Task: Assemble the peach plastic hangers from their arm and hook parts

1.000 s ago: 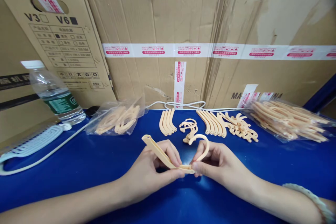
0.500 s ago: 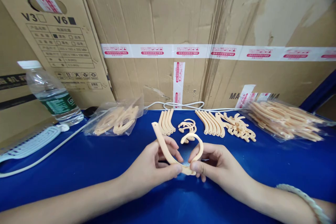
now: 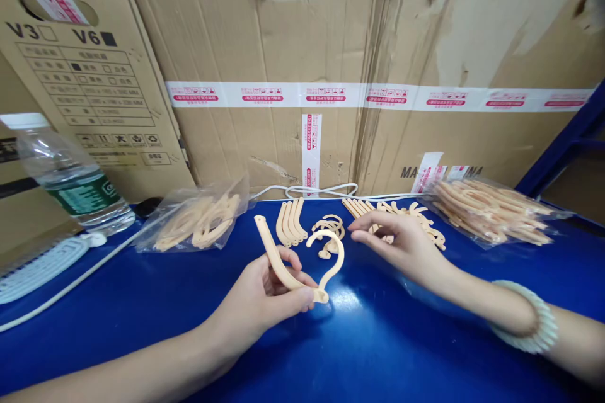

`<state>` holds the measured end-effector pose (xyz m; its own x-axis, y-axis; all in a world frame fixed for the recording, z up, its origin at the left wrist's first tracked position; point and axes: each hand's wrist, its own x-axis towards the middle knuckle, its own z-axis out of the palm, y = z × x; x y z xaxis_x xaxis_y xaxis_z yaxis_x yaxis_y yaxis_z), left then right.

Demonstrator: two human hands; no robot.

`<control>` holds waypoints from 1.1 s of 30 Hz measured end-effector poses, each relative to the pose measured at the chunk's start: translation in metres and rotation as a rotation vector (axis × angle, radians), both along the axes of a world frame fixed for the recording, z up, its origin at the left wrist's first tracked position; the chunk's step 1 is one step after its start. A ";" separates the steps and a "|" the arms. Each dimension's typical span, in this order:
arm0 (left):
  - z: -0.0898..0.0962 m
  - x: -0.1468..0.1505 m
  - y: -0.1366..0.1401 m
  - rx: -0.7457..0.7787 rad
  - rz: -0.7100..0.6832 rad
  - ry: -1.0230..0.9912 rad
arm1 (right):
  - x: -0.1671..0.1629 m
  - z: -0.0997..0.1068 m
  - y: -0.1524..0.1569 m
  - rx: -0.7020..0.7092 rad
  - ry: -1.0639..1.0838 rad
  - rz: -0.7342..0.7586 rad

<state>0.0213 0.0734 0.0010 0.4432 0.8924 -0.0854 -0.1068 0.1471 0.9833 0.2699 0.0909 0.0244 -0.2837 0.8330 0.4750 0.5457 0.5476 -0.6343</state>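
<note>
My left hand pinches a beige hanger arm near its lower end, holding it above the table. A curved hanger hook stands up from that same end, its round opening toward the left. My right hand is away from these parts, fingers extended with thumb and forefinger apart and nothing between them. It hovers in front of a row of hanger arms, hiding most of them. Near its fingertips lies a small pile of hooks. Another row of arms lies behind the held piece.
On the blue table, bagged hanger parts lie at left and more bags at right. A water bottle, a light-blue brush and a white cable are on the left. Cardboard boxes stand behind.
My right hand has let go of the hook and moved back and right toward the rows of parts. My left hand keeps the joined arm and hook. The view has shifted slightly right.
</note>
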 end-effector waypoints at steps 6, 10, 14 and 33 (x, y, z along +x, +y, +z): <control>-0.008 -0.002 0.003 0.011 0.001 -0.076 | 0.032 -0.004 0.033 0.232 -0.504 0.049; -0.009 -0.003 0.003 0.012 0.007 -0.100 | 0.031 -0.010 0.035 0.224 -0.457 0.075; -0.008 -0.002 0.003 0.006 0.009 -0.109 | 0.024 -0.001 0.029 0.210 -0.269 -0.011; 0.002 -0.002 -0.001 -0.046 -0.006 -0.109 | -0.028 0.001 -0.033 -0.528 0.866 -0.032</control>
<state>0.0196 0.0725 0.0031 0.4575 0.8859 -0.0772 -0.2114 0.1927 0.9582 0.2423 0.0582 0.0255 0.0097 0.9971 0.0756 -0.2071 0.0760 -0.9754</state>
